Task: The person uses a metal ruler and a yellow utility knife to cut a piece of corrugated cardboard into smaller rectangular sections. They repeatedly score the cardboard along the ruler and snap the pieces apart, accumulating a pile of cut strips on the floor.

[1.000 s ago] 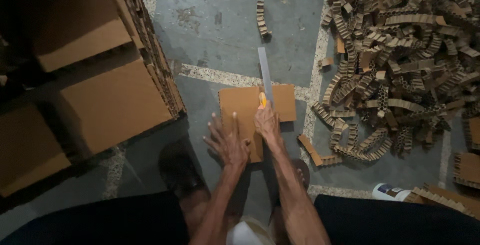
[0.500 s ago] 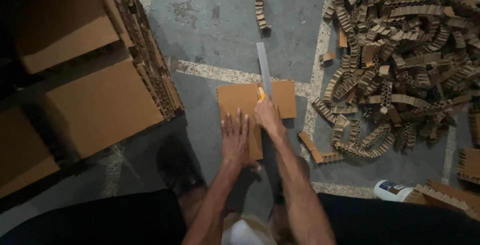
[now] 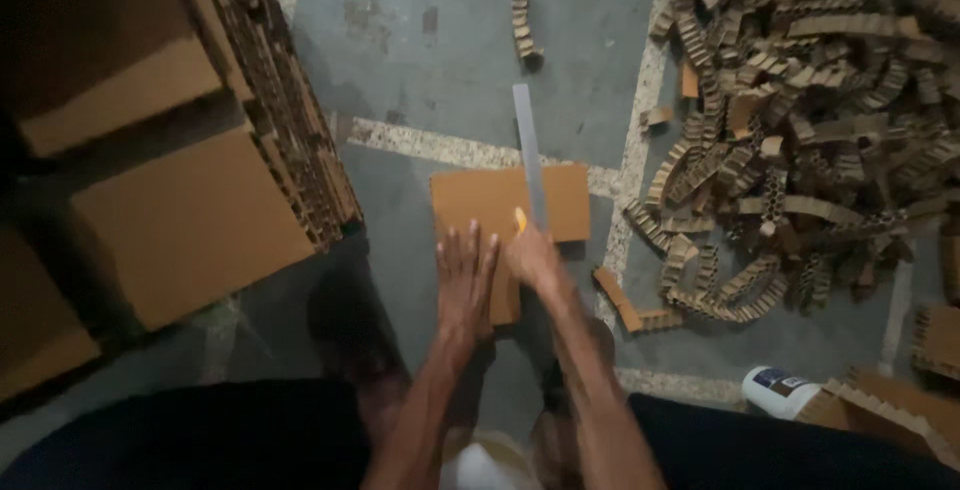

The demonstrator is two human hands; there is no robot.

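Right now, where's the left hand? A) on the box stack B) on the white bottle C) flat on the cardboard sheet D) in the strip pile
C: the left hand lies flat, fingers spread, on the cardboard sheet on the floor, beside the right hand, which grips a yellow-handled tool at the metal ruler.

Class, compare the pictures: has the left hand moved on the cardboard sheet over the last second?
Yes. The left hand has closed its spread fingers and shifted toward the ruler on the cardboard sheet.

The grey floor [image 3: 440,50] carries a cardboard sheet [image 3: 480,205], a strip heap [image 3: 820,100] and stacked boards [image 3: 190,220].
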